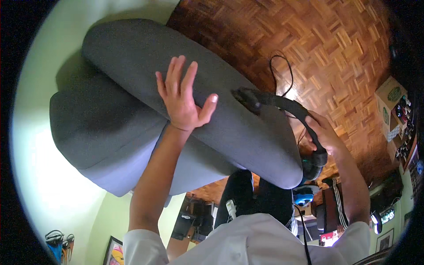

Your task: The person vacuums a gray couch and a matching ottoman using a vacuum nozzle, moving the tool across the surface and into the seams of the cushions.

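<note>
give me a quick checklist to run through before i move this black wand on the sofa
1. Right hand gripping the black wand: ok, fingers wrapped around it.
2. Nozzle on the grey sofa: ok, it appears to rest on the fabric.
3. Left hand clear of the nozzle: ok, spread open to its left.
4. Ribbed hose joined to the wand: ok, they appear connected just below the right hand.
5. Black cord free of snags: cannot tell, part passes out of sight near the wand.
</note>
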Tool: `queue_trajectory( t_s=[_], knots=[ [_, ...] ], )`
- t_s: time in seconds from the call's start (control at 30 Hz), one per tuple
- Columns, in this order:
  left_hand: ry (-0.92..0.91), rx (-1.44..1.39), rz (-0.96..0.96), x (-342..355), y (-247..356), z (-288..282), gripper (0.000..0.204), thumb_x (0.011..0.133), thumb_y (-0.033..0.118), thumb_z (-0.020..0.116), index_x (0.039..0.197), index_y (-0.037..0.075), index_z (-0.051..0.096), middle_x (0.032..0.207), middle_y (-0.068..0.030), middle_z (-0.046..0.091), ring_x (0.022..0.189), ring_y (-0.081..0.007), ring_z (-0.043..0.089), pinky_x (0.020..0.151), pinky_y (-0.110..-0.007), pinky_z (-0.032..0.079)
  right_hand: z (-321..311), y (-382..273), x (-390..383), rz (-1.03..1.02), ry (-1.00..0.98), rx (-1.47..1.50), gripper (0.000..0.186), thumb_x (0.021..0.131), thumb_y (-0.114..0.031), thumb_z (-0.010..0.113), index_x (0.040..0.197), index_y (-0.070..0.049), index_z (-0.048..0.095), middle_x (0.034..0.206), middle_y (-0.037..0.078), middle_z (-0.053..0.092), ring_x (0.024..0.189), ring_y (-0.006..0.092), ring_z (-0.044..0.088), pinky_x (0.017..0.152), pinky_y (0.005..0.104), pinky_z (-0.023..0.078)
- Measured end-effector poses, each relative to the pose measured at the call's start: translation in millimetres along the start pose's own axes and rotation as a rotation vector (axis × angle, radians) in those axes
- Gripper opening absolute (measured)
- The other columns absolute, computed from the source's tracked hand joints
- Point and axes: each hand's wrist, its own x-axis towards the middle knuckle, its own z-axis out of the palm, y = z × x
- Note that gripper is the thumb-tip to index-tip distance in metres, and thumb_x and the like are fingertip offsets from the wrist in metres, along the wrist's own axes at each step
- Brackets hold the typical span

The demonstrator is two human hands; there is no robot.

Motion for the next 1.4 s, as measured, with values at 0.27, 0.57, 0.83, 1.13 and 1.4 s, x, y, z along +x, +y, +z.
queue_trajectory(
  t_s=[0.27,0.57,0.83,1.13,1.4],
  knots=[
    [-0.034,-0.108,-0.046,3.9,8.3,2.2,0.083,0.086,0.066,0.058,0.148,0.012,0.046,0.154,-0.0196,0.039,0.147,-0.0373,0.032,0.117,-0.064,0.011,141.6,-172.7,157.1,-0.487,-0.075,-0.098,0.047,0.101,-0.045,0.057,0.124,-0.005,0.057,0.063,0.003,0.052,0.040,0.0102,0.045,0.038,0.0258,0.035],
    [-0.016,-0.131,-0.094,-14.0,-16.0,-5.9,0.084,0.083,0.064,0.063,0.149,0.015,0.046,0.157,-0.0161,0.037,0.147,-0.0363,0.033,0.117,-0.064,0.015,285.8,-276.3,277.0,-0.769,-0.156,-0.142,0.048,0.100,-0.050,0.056,0.106,-0.003,0.061,0.064,0.002,0.052,0.044,0.0111,0.047,0.046,0.0289,0.041],
    [0.032,-0.230,-0.069,1.3,-2.5,6.3,0.090,0.080,0.067,0.066,0.149,0.014,0.046,0.154,-0.0191,0.042,0.144,-0.0402,0.037,0.118,-0.064,0.010,191.6,-204.0,445.1,-0.664,0.429,-0.668,0.066,0.096,-0.053,0.058,0.131,0.003,0.059,0.097,0.021,0.073,0.077,0.0356,0.071,0.072,0.0449,0.056],
    [0.082,-0.092,-0.010,-10.9,-39.5,-13.1,0.091,0.085,0.071,0.057,0.150,0.010,0.042,0.152,-0.0225,0.042,0.144,-0.0407,0.035,0.119,-0.062,0.009,126.7,-118.7,261.0,-0.317,0.062,-0.332,0.043,0.100,-0.045,0.058,0.116,-0.005,0.062,0.063,0.001,0.051,0.046,0.0112,0.048,0.041,0.0275,0.038],
    [0.174,-0.015,0.003,-7.3,-5.5,19.0,0.096,0.087,0.073,0.051,0.150,0.001,0.038,0.154,-0.0262,0.034,0.148,-0.0419,0.024,0.119,-0.061,-0.002,167.8,-151.4,132.3,-0.789,-0.344,-0.203,0.044,0.101,-0.044,0.057,0.117,-0.004,0.059,0.063,0.001,0.052,0.044,0.0076,0.048,0.040,0.0241,0.038]
  ],
)
